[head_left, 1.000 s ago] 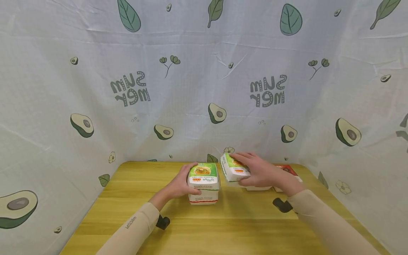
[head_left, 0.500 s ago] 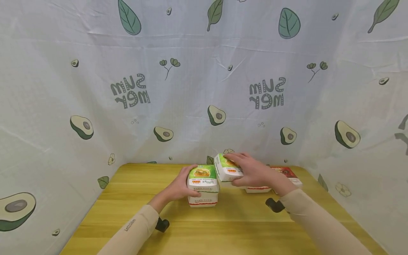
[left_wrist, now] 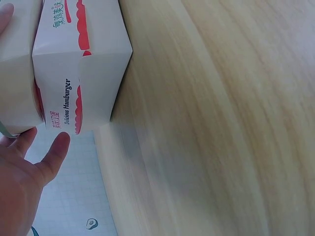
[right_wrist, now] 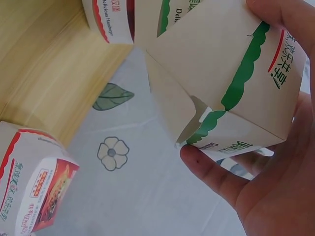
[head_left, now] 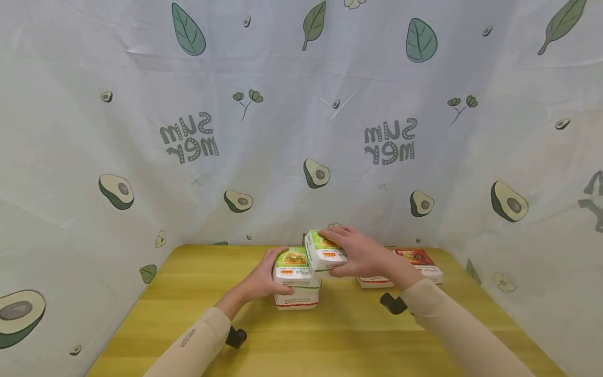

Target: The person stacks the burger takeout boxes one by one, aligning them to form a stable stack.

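Observation:
In the head view my left hand (head_left: 264,275) grips a green-topped hamburger box (head_left: 293,267), thumb at the front and fingers behind. That box sits on a red-trimmed hamburger box (head_left: 297,298), which stands on the table. The left wrist view shows the red-trimmed box (left_wrist: 78,64) beside the upper box (left_wrist: 17,73). To the right, my right hand (head_left: 360,254) holds a second green-topped hamburger box (head_left: 325,254), tilted and raised off the table against or very near the stack's right side. Green scalloped trim on this box (right_wrist: 211,73) shows in the right wrist view.
A red-topped hamburger box (head_left: 416,257) stands at the table's back right. Beside it, another red-trimmed box (head_left: 375,283) is mostly hidden behind my right hand. A patterned cloth (head_left: 282,131) hangs along the back edge of the wooden table (head_left: 212,293).
My right hand has moved left with its green-topped box, closing the gap to the stack. More of the red-topped box now shows. My left hand stays on the upper box.

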### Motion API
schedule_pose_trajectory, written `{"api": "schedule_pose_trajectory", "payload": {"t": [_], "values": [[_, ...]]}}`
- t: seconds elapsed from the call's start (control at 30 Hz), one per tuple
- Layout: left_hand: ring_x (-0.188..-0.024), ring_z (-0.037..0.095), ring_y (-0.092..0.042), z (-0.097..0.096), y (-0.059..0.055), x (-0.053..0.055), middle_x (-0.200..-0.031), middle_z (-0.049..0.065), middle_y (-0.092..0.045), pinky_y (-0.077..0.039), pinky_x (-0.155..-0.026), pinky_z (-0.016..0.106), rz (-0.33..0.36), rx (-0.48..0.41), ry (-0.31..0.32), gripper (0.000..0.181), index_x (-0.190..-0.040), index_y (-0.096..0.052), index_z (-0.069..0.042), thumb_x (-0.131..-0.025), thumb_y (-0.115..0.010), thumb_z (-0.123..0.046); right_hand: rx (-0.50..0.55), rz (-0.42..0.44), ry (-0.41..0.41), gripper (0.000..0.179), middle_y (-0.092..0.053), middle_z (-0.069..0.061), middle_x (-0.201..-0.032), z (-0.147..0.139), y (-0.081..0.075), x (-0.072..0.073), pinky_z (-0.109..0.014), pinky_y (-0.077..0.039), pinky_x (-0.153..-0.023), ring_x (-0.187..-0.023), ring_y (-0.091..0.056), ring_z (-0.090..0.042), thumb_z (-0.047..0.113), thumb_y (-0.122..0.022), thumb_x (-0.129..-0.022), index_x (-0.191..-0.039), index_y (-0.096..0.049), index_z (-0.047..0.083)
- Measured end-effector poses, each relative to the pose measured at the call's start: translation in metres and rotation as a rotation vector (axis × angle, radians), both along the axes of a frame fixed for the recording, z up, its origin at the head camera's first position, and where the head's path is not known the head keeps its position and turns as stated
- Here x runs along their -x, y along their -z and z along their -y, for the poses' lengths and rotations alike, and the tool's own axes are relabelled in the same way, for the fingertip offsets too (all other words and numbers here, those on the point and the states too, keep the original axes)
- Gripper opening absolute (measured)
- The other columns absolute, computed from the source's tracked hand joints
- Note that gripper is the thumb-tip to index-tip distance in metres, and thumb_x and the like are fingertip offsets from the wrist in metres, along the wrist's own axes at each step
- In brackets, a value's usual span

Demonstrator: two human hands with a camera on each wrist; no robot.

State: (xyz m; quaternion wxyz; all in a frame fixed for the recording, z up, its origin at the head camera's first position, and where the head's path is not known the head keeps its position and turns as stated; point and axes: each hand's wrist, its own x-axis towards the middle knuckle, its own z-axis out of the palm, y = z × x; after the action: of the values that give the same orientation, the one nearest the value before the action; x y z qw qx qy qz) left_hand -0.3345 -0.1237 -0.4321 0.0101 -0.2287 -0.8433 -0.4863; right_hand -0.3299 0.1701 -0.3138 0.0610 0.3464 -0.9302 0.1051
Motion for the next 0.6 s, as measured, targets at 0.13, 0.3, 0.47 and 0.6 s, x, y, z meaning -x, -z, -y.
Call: {"api": "schedule_pose_trajectory", "payload": {"t": [0.13, 0.3, 0.47, 0.6], "values": [[-0.123, 0.024, -0.047, 0.002, 0.003, -0.003, -0.153, 0.009, -0.03, -0.042, -0.102, 0.045, 0.009, -0.006, -0.004, 0.11, -0.157, -0.028, -0.024, -0.068, -0.093, -0.03, -0.005, 0.0, -0.017, 0.091, -0.039, 0.004, -0.159, 0.007, 0.002, 0.001, -0.05, -0.047, -0.096, -0.137, -0.04, -0.026, 0.046, -0.079, -0.078, -0.156, -0.035, 0.033], [-0.122, 0.024, -0.047, 0.002, 0.002, -0.001, -0.152, 0.009, -0.031, -0.043, -0.101, 0.045, -0.002, -0.004, 0.0, 0.11, -0.157, -0.028, -0.025, -0.068, -0.093, -0.032, -0.024, -0.012, -0.025, 0.09, -0.039, 0.004, -0.158, 0.013, 0.001, 0.003, -0.046, -0.048, -0.093, -0.133, -0.041, -0.023, 0.047, -0.078, -0.078, -0.156, -0.036, 0.033], [-0.121, 0.023, -0.048, 0.002, 0.003, 0.002, -0.151, 0.007, -0.031, -0.043, -0.101, 0.044, 0.0, 0.009, 0.003, 0.109, -0.156, -0.028, -0.03, -0.069, -0.093, -0.033, -0.045, -0.018, -0.03, 0.09, -0.039, 0.003, -0.157, 0.021, -0.001, 0.005, -0.043, -0.048, -0.09, -0.13, -0.042, -0.022, 0.051, -0.077, -0.079, -0.156, -0.036, 0.033], [-0.121, 0.023, -0.048, 0.002, 0.003, 0.002, -0.151, 0.006, -0.031, -0.043, -0.101, 0.044, -0.002, 0.0, 0.007, 0.108, -0.155, -0.029, -0.032, -0.069, -0.093, -0.031, -0.049, -0.024, -0.036, 0.089, -0.04, 0.003, -0.157, 0.027, -0.003, 0.007, -0.043, -0.049, -0.091, -0.131, -0.042, -0.021, 0.052, -0.077, -0.079, -0.156, -0.035, 0.033]]}}
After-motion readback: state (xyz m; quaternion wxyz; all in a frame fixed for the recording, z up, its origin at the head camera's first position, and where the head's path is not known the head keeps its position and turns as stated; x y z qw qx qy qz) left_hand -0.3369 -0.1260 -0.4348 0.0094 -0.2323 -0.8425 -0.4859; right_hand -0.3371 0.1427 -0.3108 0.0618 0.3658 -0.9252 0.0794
